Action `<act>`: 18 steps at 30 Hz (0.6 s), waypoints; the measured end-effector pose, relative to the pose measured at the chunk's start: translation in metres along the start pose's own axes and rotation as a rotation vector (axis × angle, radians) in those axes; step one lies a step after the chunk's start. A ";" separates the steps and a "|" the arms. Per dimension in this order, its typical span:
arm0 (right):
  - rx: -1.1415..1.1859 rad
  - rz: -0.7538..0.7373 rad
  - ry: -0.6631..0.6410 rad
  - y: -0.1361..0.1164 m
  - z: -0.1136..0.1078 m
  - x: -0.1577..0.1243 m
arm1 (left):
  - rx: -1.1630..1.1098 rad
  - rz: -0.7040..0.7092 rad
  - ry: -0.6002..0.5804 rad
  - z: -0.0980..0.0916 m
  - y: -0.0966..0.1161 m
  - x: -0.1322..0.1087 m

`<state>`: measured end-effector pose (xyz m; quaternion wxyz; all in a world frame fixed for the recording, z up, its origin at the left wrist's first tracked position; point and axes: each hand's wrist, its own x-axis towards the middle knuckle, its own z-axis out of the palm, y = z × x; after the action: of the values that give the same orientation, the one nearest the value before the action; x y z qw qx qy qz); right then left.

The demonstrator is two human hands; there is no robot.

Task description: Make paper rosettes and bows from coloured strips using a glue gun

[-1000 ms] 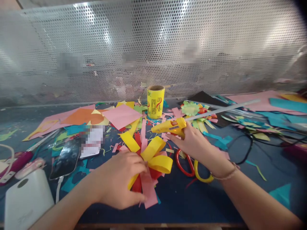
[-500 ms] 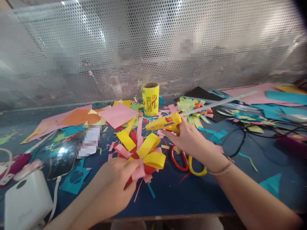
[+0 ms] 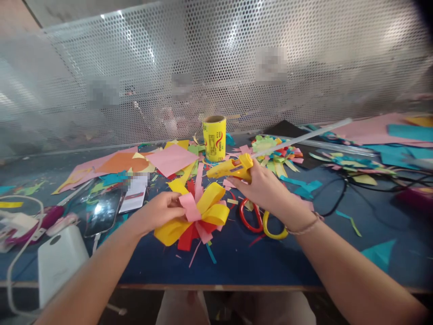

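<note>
Left hand [image 3: 158,213] has shifted, holding curled pink paper [image 3: 191,207].

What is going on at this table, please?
A person at a blue table is working on a paper flower of yellow, red and pink strips. The left hand holds its curled pink strip. The right hand grips a yellow glue gun, its nozzle apart from the flower. Scissors with red and yellow handles lie beside the flower, and a yellow tube stands behind it.
</note>
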<state>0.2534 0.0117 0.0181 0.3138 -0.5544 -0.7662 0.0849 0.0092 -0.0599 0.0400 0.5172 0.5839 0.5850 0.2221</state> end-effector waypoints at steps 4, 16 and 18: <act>-0.026 -0.057 0.058 0.001 -0.008 -0.001 | -0.057 -0.028 -0.023 -0.003 0.000 0.007; -0.474 -0.761 -0.005 -0.019 -0.017 -0.031 | -0.121 0.052 -0.003 -0.002 -0.030 0.024; -0.564 -0.819 -0.013 -0.022 -0.016 -0.034 | -0.096 0.068 0.002 -0.001 -0.032 0.025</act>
<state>0.2510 -0.0304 0.0284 0.1544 -0.2708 -0.9160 -0.2524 -0.0005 -0.0436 0.0042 0.5362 0.5776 0.5541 0.2681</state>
